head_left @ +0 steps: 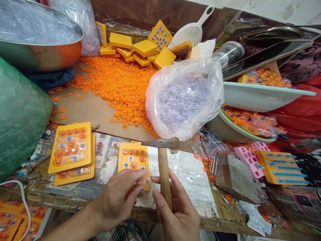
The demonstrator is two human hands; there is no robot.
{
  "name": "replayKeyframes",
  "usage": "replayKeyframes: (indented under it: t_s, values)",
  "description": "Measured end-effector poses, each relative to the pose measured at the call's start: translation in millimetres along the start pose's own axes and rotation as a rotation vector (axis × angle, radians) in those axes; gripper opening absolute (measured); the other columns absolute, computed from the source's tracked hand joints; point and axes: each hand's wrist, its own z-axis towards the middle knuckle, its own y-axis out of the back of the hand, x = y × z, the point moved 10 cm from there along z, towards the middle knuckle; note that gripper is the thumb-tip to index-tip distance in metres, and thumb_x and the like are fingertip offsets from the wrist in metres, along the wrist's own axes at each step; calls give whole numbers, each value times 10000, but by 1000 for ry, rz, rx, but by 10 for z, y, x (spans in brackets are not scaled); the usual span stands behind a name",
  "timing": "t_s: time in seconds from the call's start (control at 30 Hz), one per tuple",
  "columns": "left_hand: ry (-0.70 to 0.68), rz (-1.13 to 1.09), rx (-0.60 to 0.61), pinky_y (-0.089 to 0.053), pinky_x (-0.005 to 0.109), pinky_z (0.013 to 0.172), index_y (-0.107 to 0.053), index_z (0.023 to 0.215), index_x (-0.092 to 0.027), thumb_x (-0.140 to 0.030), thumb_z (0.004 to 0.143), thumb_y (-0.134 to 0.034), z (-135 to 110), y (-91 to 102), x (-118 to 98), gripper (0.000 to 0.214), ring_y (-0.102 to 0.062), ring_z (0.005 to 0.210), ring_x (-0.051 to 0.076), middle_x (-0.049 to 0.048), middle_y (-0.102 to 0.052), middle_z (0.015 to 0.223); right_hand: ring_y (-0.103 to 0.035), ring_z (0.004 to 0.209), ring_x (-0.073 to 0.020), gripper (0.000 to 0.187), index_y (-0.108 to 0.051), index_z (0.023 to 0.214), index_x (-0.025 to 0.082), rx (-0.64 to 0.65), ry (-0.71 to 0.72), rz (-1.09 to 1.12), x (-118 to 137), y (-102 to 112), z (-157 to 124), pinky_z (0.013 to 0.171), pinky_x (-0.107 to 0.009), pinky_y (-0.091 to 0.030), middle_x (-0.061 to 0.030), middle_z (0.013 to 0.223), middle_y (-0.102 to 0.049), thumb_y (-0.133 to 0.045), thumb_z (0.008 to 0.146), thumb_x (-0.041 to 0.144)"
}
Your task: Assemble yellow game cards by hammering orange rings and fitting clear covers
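Note:
My right hand is wrapped round the wooden handle of a hammer, its metal head pointing away from me. Over the near end of a yellow plastic board, my left hand has its fingers closed at a clear oval plastic piece. Orange rings and small blue-and-white parts sit in the board's slots. The near part of that board is covered by my left hand. To its left lie two stacked yellow boards, the top one fitted with orange rings and clear covers.
A heap of orange rings spreads behind on cardboard. An open plastic bag holds many clear oval pieces. Yellow boards are piled at the back. A metal block stands right; a green bag bulges left.

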Motion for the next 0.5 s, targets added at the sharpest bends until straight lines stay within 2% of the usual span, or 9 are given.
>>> replayKeyframes:
  t_s: [0.07,0.13,0.2,0.3,0.5]
  values:
    - [86,54,-68,-543,239,853,-472,1254,-225,-89,867,-556,-56,202,197,419,-666,910,121,29,-695,992,-697,938,-214,422,-576,1275,281,20,102,-75,67,1,-27,718,-307,-609,-61,1118,-706,-624,856,278]
    - [170,90,-77,-549,255,827,-440,1277,-230,-93,873,-535,-77,320,384,438,-657,885,123,25,-677,984,-699,942,-192,429,-567,1281,324,65,250,-186,187,7,-54,800,-311,-591,-32,1139,-700,-599,868,208]
    - [236,117,-7,-549,276,819,-416,1293,-237,-85,875,-505,-69,311,529,454,-645,890,130,23,-663,997,-700,928,-170,504,-529,1314,347,128,389,-311,298,1,-91,848,-297,-570,-10,1114,-703,-583,862,130]
    - [295,132,83,-534,308,847,-385,1311,-250,-69,874,-470,-49,229,648,481,-629,920,142,21,-651,1013,-686,947,-158,575,-471,1372,313,226,523,-468,362,-32,-162,845,-250,-555,-30,1125,-683,-548,859,66]
    - [292,135,151,-516,326,866,-370,1306,-267,-69,878,-440,-18,170,669,477,-612,939,153,25,-636,1035,-674,908,-131,611,-366,1443,217,433,634,-634,225,-213,-298,728,-192,-555,-102,1094,-659,-480,873,27]
